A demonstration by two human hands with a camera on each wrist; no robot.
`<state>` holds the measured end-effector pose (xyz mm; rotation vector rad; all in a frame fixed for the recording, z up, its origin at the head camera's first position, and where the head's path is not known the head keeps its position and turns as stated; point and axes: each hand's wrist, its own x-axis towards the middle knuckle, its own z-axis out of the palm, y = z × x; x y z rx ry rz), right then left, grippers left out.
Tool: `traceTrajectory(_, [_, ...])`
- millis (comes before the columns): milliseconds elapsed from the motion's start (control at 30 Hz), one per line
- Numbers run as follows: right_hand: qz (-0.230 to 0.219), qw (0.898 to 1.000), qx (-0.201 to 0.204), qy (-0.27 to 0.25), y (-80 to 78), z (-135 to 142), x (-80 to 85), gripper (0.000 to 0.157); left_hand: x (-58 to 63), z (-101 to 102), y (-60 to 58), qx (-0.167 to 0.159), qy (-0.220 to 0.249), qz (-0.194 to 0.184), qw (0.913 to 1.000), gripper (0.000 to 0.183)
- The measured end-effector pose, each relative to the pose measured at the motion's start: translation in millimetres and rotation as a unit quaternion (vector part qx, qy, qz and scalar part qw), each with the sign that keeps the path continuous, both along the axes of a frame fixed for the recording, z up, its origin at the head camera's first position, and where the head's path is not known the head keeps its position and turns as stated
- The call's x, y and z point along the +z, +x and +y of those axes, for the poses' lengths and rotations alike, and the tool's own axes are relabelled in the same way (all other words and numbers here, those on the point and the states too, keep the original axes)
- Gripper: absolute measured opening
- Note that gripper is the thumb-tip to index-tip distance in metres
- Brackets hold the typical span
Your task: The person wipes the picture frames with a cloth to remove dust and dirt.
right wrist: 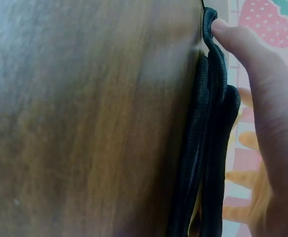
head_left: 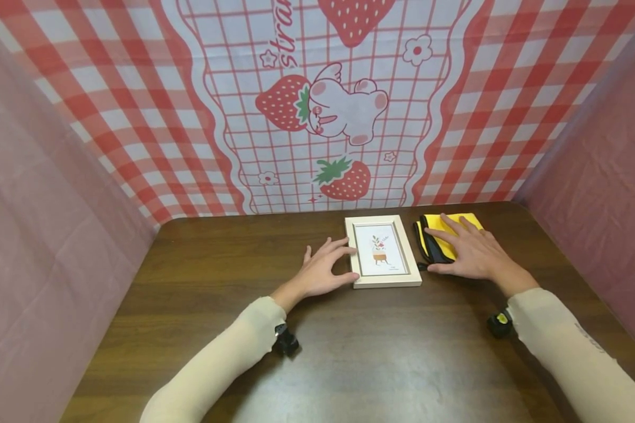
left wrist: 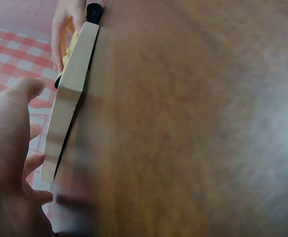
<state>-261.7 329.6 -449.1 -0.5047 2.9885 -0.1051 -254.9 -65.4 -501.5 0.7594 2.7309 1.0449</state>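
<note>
A cream picture frame lies flat near the table's back edge, its print showing a plant in an orange pot. My left hand is at the frame's left side, thumb and fingertips right at the border, fingers loosely spread. In the left wrist view the frame appears edge-on beside the thumb. To its right lies a folded yellow cloth with black trim. My right hand rests on this cloth with spread fingers. The right wrist view shows the cloth's black edging in stacked folds, the thumb near a black loop.
The dark wooden table ends against a red-and-white checked strawberry curtain. Pink cloth walls stand on both sides. A small black camera sits at the left wrist, and another black camera at the right.
</note>
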Motion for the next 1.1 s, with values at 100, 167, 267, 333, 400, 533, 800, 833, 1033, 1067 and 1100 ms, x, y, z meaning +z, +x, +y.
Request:
traceTrajectory(100, [-0.021,1.0,-0.005,-0.006,0.0,0,-0.2,0.104,6.6,1,6.9,-0.005,-0.007,0.001,1.0,0.062])
traceTrajectory(167, [-0.03,0.999,-0.005,-0.009,-0.2,0,-0.5,0.104,7.5,0,8.7,-0.006,-0.008,0.005,0.9999,0.061])
traceTrajectory(267, [-0.035,0.999,-0.001,-0.01,-0.8,0,-0.4,0.103,1.1,0,5.8,-0.005,-0.005,0.016,0.9998,0.061])
traceTrajectory(333, [-0.037,0.999,0.0,-0.011,-1.6,0,-0.5,0.105,-2.6,0,3.5,-0.005,-0.007,0.02,0.9998,0.061])
traceTrajectory(400, [-0.038,0.999,0.0,-0.013,-2.5,0,-0.8,0.107,-3.7,1,2.4,-0.004,-0.008,0.022,0.9997,0.062])
traceTrajectory(533, [-0.037,0.999,0.002,-0.014,-3.8,1,-0.9,0.109,-3.3,2,1.9,-0.003,-0.019,0.016,0.9997,0.063])
traceTrajectory(800, [-0.057,0.998,0.004,-0.029,-6.7,1,4.0,0.097,-0.5,1,2.0,-0.001,-0.028,0.001,0.9996,0.063])
traceTrajectory(833, [-0.057,0.998,0.003,-0.03,-7.2,0,4.7,0.095,-0.4,1,1.8,-0.001,-0.029,0.001,0.9996,0.063])
traceTrajectory(1033, [-0.027,1.0,0.0,-0.012,-9.3,-3,5.5,0.087,-0.7,1,0.2,-0.001,-0.035,-0.003,0.9994,0.063])
traceTrajectory(1067, [-0.017,1.0,0.001,-0.007,-9.5,-4,5.3,0.085,-0.9,1,-0.1,-0.001,-0.036,-0.003,0.9994,0.063])
traceTrajectory(1100, [-0.004,1.0,0.003,-0.001,-9.9,-4,4.9,0.082,-1.1,1,-0.2,0.0,-0.037,-0.003,0.9993,0.063])
